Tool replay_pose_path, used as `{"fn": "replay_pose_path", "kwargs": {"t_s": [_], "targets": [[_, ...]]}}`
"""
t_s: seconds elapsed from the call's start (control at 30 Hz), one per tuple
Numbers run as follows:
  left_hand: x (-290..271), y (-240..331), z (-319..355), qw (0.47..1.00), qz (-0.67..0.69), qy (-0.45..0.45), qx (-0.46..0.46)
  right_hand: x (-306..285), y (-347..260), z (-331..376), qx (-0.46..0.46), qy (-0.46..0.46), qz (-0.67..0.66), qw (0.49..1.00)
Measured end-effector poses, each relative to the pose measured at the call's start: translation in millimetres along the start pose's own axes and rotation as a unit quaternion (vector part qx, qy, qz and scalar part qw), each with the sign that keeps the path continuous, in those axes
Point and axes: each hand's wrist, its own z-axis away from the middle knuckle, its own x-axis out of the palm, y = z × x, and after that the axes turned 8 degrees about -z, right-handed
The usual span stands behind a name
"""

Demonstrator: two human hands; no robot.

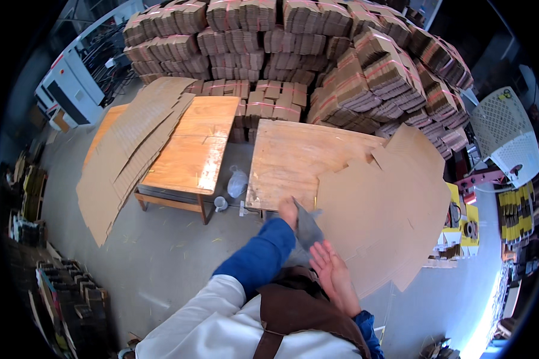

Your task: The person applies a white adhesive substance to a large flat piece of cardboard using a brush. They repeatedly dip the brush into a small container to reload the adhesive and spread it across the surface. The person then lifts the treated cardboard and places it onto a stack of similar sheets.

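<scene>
My left hand (pixel 288 213) is closed on a limp grey cloth (pixel 308 228) near the front edge of the right-hand table. The cloth hangs down toward my body with pointed ends, and its exact kind is not clear. Just below it, my right hand (pixel 335 276) is held palm up with the fingers stretched out and nothing in it. Large flat brown cardboard sheets (pixel 377 209) lie beside both hands, covering the right part of the wooden table (pixel 287 155) and reaching past its edge.
On the left, another wooden table (pixel 188 149) carries overhanging cardboard sheets (pixel 132 131). A plastic bag (pixel 238 182) and a white cup (pixel 220 204) are on the floor between the tables. Tied cardboard stacks (pixel 239 45) rise behind. Yellow boxes (pixel 470 224) stand at the right.
</scene>
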Motion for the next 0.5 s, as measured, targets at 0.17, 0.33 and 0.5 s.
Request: {"fn": "replay_pose_path", "kwargs": {"t_s": [0.17,0.33,0.5], "targets": [[-8,75,-79,0.990,-0.029,0.004,0.139,-45,1,38,-0.031,0.038,-0.215,0.975],[-41,93,-166,0.975,-0.050,0.053,0.209,-127,50,91,-0.073,0.210,-0.095,0.970],[16,27,-55,0.946,0.060,-0.261,0.180,-255,202,195,0.017,0.448,-0.115,0.887]]}}
